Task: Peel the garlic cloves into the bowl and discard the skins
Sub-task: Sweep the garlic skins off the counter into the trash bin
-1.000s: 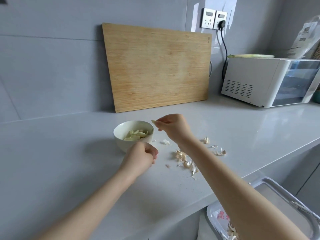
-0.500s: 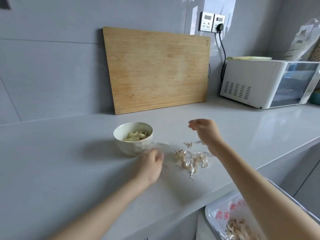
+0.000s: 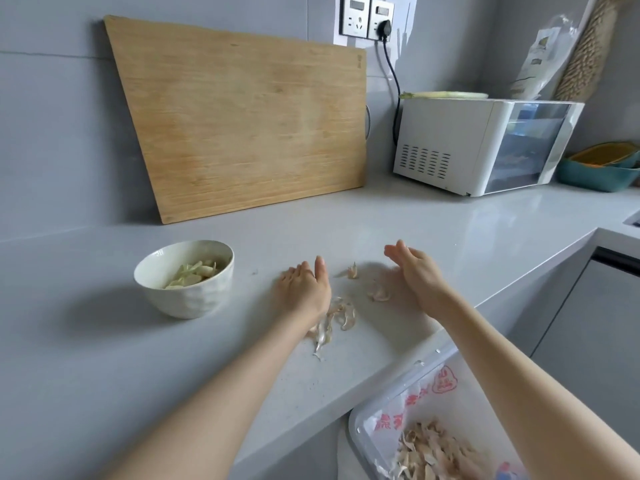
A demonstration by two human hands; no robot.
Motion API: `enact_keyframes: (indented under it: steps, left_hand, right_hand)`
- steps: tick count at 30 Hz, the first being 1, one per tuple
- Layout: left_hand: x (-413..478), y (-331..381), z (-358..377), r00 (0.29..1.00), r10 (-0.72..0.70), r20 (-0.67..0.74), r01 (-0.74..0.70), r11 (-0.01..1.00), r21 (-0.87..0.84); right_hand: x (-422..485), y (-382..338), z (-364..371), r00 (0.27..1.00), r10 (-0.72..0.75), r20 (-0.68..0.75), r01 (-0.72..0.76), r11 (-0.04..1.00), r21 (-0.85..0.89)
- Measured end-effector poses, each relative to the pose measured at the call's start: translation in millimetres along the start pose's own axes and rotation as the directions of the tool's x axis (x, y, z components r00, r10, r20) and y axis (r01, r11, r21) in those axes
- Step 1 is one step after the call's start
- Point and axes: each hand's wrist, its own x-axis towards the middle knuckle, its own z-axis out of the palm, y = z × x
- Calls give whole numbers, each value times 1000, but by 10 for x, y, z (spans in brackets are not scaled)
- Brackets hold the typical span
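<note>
Biggest first: the grey countertop (image 3: 104, 341) carries everything, with the white bowl (image 3: 187, 303) as our marker. Behind the bowl and to its right, a wooden cutting board (image 3: 242, 119) leans on the wall. Further right of the bowl, at the back, sits a white microwave-style oven (image 3: 450, 143). Down in front and to the right of the bowl, below the counter's edge, is a bag-lined bin (image 3: 360, 420) with a heap of discarded skins (image 3: 429, 452); the right forearm crosses over it and hides part.

In the bowl itself lie the peeled garlic cloves (image 3: 192, 273), pale and piled up. Just right of the bowl, the left hand (image 3: 304, 289) rests on the counter, fingers straight, holding nothing; its wrist covers part of the loose garlic skins (image 3: 343, 311). Further right of the bowl, beyond the skins, the right hand (image 3: 415, 271) stands on edge, fingers straight and together, palm facing the bowl, also holding nothing. The scattered skins lie between the two hands.

And the change: a second ago the right hand pinched a clove beside the bowl's rim. Half a second ago both hands were still curled. Now both have flattened out, flanking the skins.
</note>
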Motion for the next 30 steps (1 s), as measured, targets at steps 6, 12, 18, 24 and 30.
enact_keyframes:
  steps: [6, 12, 18, 24, 30]
  left_hand:
    - [33, 372, 109, 979, 92, 181, -56, 979, -196]
    - [-40, 593, 301, 919, 209, 333, -61, 913, -404]
    - [-314, 693, 392, 915, 253, 315, -32, 823, -567]
    - [-658, 863, 476, 926, 232, 298, 7, 778, -628]
    - [-909, 949, 346, 838, 299, 456, 88, 751, -654]
  right_hand:
    - [-55, 46, -333, 994, 45, -99, -13, 952, 305]
    - [-282, 92, -739, 990, 75, -122, -13, 895, 446]
    - [-581, 127, -1013, 986, 82, -146, 1, 869, 495]
    - [-890, 70, -1135, 984, 68, -163, 19, 876, 482]
    - [-1009, -52, -1030, 994, 61, -92, -17, 907, 420]
